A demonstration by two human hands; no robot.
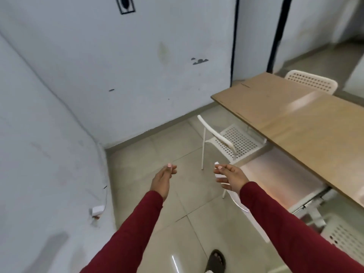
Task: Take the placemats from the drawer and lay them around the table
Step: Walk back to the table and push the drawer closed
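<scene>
Over the tiled floor [177,203], both hands reach forward in red sleeves, apart from each other. Left hand [163,177] has loose fingers and holds nothing. Right hand [230,178] pinches a clear, see-through placemat [275,174] by its edge. It hangs beside the wooden bench [295,119], over a white chair [232,140].
</scene>
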